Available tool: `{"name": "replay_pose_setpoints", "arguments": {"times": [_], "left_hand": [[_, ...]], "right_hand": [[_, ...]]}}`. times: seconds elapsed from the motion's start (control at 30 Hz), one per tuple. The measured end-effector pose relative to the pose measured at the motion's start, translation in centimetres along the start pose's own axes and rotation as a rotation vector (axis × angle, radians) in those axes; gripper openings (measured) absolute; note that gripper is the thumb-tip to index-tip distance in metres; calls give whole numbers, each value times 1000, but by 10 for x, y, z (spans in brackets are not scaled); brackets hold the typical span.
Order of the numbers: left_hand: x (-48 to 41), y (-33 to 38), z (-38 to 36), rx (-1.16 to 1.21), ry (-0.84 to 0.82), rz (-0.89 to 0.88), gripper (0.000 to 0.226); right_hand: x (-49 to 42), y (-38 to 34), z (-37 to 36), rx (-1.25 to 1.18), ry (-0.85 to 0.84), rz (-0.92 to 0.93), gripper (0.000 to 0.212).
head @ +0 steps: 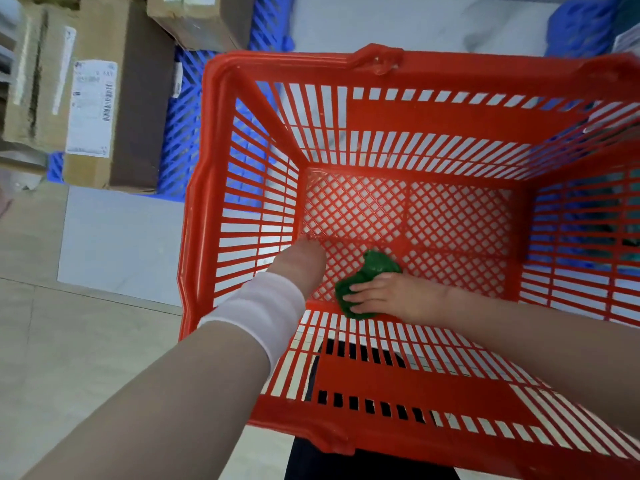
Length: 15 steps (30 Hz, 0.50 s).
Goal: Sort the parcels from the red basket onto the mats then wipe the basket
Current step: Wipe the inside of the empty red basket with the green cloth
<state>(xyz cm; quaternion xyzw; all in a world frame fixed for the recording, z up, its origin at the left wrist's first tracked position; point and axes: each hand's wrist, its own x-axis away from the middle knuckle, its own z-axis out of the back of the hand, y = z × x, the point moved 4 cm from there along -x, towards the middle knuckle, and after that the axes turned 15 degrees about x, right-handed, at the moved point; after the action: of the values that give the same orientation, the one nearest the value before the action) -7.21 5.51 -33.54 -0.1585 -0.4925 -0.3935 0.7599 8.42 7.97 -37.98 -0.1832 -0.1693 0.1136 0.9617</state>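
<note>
Pale floor tiles hold cardboard parcels [138, 98] on blue mats [183, 133] left of the red basket [415, 112], inside which the left hand [301, 261], its grip unreadable, reaches the bottom while the right hand [381, 296] presses flat fingers on a green cloth [374, 268].

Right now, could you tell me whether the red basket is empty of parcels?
Empty of parcels: the red basket holds only a green cloth, pressed to its mesh floor by the right hand, and the left hand.

Red basket [381, 112] with slatted walls and a diamond-lattice floor; green cloth [377, 268]; blue grid-patterned mats [183, 133]; brown cardboard parcels [131, 98] bearing white barcoded labels [91, 109]; white cuff [266, 306] on a beige sleeve [173, 393].
</note>
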Motion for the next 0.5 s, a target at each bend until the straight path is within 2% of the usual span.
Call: {"name": "replay_pose_setpoints", "arguments": {"times": [0.07, 0.1, 0.23, 0.27, 0.33, 0.4, 0.5], "left_hand": [[-4, -2, -9, -4, -28, -33, 51], [-5, -3, -13, -10, -46, -52, 56], [-3, -9, -19, -24, -34, -102, 59], [-2, -10, -19, -19, -33, -102, 59], [-1, -10, -15, 28, -30, -85, 55], [-2, -10, -10, 75, -8, -77, 46], [-7, -9, -9, 61, 15, -55, 41]], "right_hand": [[19, 3, 0, 28, -59, 10, 62], [30, 5, 0, 27, -144, 22, 59], [64, 8, 7, 140, -445, 22, 52], [67, 7, 12, 134, -473, -4, 50], [59, 4, 25, 52, -371, -141, 48], [34, 1, 38, -96, -147, -314, 48], [-20, -18, 32, -200, -4, -336, 53]]}}
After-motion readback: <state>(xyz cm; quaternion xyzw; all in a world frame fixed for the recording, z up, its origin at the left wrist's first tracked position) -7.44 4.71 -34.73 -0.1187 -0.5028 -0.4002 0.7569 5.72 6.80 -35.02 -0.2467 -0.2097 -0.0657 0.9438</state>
